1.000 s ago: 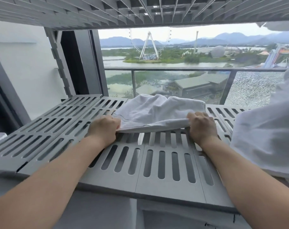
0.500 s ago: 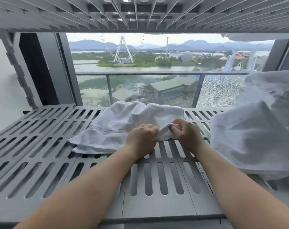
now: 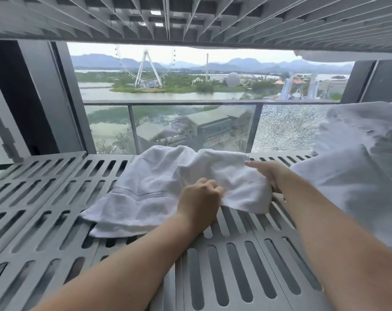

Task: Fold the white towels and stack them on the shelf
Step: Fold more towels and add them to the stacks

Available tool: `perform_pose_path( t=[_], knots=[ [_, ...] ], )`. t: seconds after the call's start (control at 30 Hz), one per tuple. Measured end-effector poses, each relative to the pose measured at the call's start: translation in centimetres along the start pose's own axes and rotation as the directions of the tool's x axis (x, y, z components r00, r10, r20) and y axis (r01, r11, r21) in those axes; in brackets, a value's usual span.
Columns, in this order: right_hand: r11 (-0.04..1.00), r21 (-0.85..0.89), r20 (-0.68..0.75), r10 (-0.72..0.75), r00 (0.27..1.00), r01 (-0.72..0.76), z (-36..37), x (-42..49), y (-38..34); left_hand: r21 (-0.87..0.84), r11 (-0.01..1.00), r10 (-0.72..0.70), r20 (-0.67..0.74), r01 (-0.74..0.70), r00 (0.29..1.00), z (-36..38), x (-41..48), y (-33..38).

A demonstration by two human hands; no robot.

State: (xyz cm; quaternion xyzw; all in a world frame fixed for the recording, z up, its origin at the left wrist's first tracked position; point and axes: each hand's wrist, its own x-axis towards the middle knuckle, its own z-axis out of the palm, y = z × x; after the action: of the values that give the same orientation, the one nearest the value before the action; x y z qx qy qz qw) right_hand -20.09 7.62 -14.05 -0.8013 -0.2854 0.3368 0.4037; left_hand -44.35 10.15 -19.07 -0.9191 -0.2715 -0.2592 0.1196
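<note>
We are clutching the towel on the shelf with our left hand; just beside it, our right hand is touching the edge, grip hidden.

Shelf left open; towel pile blocks rt

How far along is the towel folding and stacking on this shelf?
Done: one white towel lies on the slotted shelf. In hand: left hand and right hand grip its rumpled right end, mid-fold. Left: neatening it; whether the pile at right is folded is unclear.
</note>
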Motion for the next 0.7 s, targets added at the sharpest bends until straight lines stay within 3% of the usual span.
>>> perform_pose_path(
  t=[0.07,0.17,0.27,0.33,0.4,0.47,0.5,0.53,0.6,0.7],
  knots=[
    [0.989,-0.116,0.192,0.115,0.975,-0.093,0.1,0.3,-1.4,-0.041,0.999,-0.014,-0.001,0.013,1.000,-0.3,-0.3,0.1],
    [0.934,-0.339,0.316,0.223,0.922,-0.110,0.2,1.8,-2.5,-0.217,0.973,-0.087,-0.056,0.073,0.995,-1.7,-0.9,0.1],
    [0.975,-0.209,0.404,0.156,0.901,-0.075,0.3,2.6,-3.5,-0.438,0.877,-0.266,-0.103,0.197,0.958,-3.5,-1.0,-0.1],
    [0.997,0.040,0.338,-0.077,0.938,0.068,0.9,3.1,-5.2,-0.449,0.849,-0.377,-0.143,0.280,0.915,-4.6,0.2,-0.5],
    [0.893,0.258,0.091,-0.403,0.911,0.369,1.5,3.1,-7.8,-0.408,0.844,-0.459,-0.214,0.349,0.862,-5.7,2.4,-0.9],
    [0.770,0.224,-0.171,-0.573,0.802,0.598,1.7,3.0,-10.2,-0.432,0.817,-0.512,-0.241,0.381,0.825,-6.3,4.4,-1.1],
    [0.747,0.232,-0.201,-0.590,0.782,0.623,1.9,3.3,-10.8,-0.441,0.813,-0.505,-0.209,0.380,0.837,-6.2,5.0,-1.0],
    [0.758,0.234,-0.179,-0.582,0.793,0.609,2.0,3.6,-10.8,-0.435,0.814,-0.484,-0.139,0.385,0.864,-5.9,5.3,-0.7],
    [0.861,0.204,-0.062,-0.463,0.884,0.466,2.2,4.3,-8.6,-0.435,0.796,-0.448,0.043,0.421,0.893,-4.9,5.2,0.3],
    [0.935,0.097,0.132,-0.351,0.927,0.341,2.9,4.4,-3.5,-0.411,0.771,-0.456,0.179,0.487,0.872,-3.9,4.7,1.7]
  ],
)
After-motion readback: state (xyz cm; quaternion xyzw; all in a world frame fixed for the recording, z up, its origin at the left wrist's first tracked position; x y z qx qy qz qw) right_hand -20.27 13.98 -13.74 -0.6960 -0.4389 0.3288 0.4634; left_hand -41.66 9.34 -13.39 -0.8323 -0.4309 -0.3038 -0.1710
